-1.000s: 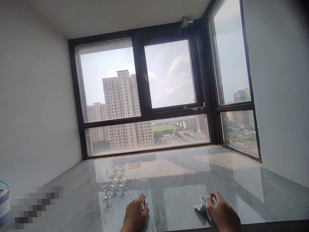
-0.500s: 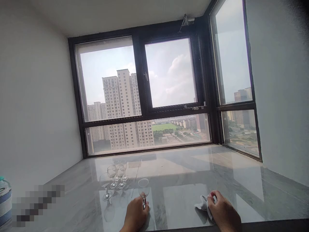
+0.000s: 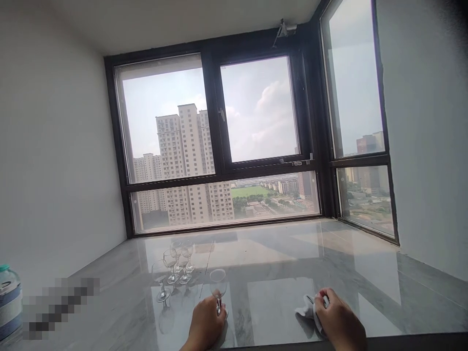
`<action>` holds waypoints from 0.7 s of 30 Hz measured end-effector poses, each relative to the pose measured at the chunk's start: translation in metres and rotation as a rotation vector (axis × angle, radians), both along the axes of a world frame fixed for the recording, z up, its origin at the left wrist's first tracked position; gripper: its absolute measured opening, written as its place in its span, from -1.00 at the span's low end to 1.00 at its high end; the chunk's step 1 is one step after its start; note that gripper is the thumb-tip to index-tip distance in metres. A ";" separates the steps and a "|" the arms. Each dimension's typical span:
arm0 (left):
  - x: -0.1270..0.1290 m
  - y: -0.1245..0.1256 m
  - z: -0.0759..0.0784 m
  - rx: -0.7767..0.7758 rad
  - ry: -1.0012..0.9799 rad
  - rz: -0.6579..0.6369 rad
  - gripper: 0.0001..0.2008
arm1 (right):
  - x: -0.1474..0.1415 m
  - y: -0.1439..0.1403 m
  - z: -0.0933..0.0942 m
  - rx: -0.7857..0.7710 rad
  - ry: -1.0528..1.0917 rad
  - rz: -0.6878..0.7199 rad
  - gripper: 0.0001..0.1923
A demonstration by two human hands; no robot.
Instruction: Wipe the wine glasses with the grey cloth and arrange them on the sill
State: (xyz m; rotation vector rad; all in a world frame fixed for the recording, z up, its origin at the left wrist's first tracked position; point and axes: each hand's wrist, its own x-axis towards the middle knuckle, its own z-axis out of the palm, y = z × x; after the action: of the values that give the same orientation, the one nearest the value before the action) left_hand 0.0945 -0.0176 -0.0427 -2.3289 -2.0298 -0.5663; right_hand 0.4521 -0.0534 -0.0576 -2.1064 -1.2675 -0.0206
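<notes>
Left hand grips the stem of a clear wine glass, upright, bowl toward 12 o'clock; right hand, at 3 o'clock, clutches a crumpled white cloth on the glossy marble counter.

I count five stemmed glasses on the table: one single glass standing apart near the front edge, and a cluster of four glasses to its left. I count one white cloth. I count one plastic bottle at the far left edge, only partly in view. I count two hands: one left hand and one right hand.
</notes>
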 end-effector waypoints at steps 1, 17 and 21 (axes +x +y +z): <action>0.000 -0.001 0.001 -0.004 -0.001 0.001 -0.75 | 0.000 0.000 0.001 0.000 -0.002 -0.004 -0.73; 0.001 -0.001 0.002 0.001 -0.015 0.005 -0.77 | 0.000 -0.004 0.003 -0.011 0.050 0.031 -0.72; 0.001 -0.003 0.005 -0.007 -0.022 0.006 -0.78 | -0.001 -0.002 0.003 0.013 0.031 0.016 -0.73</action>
State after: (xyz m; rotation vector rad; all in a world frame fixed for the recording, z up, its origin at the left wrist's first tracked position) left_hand 0.0960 -0.0208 -0.0378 -2.3298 -2.0501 -0.5879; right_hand 0.4514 -0.0555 -0.0547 -2.0775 -1.2631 0.0107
